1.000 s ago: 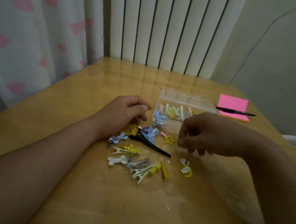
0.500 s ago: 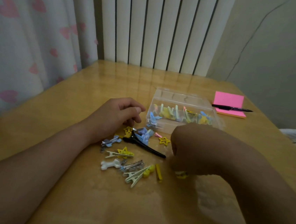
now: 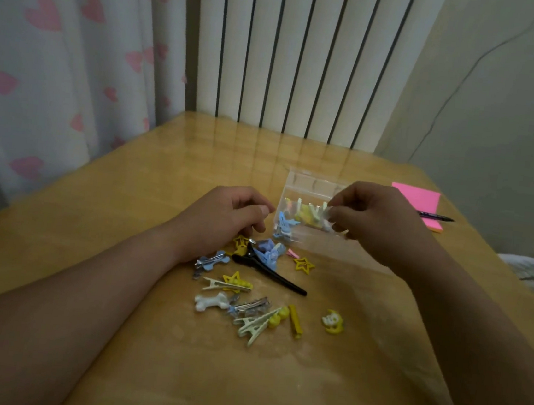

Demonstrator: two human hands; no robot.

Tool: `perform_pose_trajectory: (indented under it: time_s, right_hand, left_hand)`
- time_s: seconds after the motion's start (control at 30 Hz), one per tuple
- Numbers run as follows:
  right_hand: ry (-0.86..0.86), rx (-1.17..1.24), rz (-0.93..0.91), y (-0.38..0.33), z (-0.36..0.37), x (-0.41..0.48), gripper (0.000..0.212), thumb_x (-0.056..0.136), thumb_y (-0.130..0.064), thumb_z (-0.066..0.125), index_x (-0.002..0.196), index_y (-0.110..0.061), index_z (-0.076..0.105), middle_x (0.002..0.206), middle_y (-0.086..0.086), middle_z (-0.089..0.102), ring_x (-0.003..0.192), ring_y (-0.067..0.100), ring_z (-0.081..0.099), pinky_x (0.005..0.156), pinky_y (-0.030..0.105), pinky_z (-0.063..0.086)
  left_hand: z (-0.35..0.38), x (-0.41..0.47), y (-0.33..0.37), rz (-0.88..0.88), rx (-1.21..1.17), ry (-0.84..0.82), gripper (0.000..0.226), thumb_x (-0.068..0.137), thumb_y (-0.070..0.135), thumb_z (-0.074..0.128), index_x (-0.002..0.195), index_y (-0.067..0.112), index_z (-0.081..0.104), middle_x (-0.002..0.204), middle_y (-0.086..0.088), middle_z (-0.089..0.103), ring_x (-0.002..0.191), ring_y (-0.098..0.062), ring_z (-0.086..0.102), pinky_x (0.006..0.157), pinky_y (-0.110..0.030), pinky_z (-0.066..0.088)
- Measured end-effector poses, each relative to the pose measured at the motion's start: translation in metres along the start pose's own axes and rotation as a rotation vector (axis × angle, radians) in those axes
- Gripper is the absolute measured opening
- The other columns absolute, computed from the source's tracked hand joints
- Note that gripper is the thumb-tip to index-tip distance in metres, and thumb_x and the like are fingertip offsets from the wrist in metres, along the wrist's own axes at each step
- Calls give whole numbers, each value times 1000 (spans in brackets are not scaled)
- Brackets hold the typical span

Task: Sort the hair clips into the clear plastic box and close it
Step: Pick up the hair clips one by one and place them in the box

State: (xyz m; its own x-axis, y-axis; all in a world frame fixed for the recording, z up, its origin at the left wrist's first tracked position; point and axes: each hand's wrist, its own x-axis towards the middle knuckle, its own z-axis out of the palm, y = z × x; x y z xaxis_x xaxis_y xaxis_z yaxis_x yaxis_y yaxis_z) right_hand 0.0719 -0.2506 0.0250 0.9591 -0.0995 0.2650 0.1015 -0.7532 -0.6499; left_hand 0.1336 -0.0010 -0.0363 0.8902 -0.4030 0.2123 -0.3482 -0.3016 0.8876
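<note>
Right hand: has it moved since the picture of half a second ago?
Yes. The right hand left the yellow figure clip, which it covered, and went away from the person to the clear plastic box.

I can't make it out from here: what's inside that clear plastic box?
Through the clear plastic box a row of pale green and yellow clips shows, with blue clips at its left end. The right hand covers its right part, so that is hidden.

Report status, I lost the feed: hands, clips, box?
Left hand idle beside loose clips. Right hand pinches what looks like a pale clip over the open box. Nothing blocking the box.
</note>
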Motion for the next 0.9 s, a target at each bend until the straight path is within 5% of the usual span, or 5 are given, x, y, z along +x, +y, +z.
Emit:
perform_pose_trajectory:
  time_s: [0.3,0.4,0.67,0.9]
  right_hand:
    - [-94,-164,109,3,21,29,7,87,-10,81,88,-16,77,84,2,76,82,20,75,78,40,63]
    - [-101,-202,142,5,30,33,8,85,-10,80,82,-17,78,78,1,78,73,18,77,76,42,66]
    - [100,-123,34,17,36,25,7,89,-19,77,88,-25,80,83,-9,76,78,13,73,80,45,63]
    - [0,23,-99,3,-3,1,5,97,-20,73,97,-24,76,81,-9,77,69,2,72,63,19,53]
  left_hand:
    - [0,1,-1,15,8,-5,16,105,24,63,112,22,77,93,-2,79,80,-11,71,84,-34,58]
    - [0,1,-2,17,6,-1,16,105,24,63,112,22,77,92,-1,79,81,-12,72,86,-39,59]
    - [0,1,-1,18,12,4,16,105,23,64,112,21,77,92,-3,79,80,-12,71,86,-41,58]
    - [-1,-1,0,2,16,4,17,105,23,62,113,22,77,94,-3,79,84,-15,72,88,-38,59]
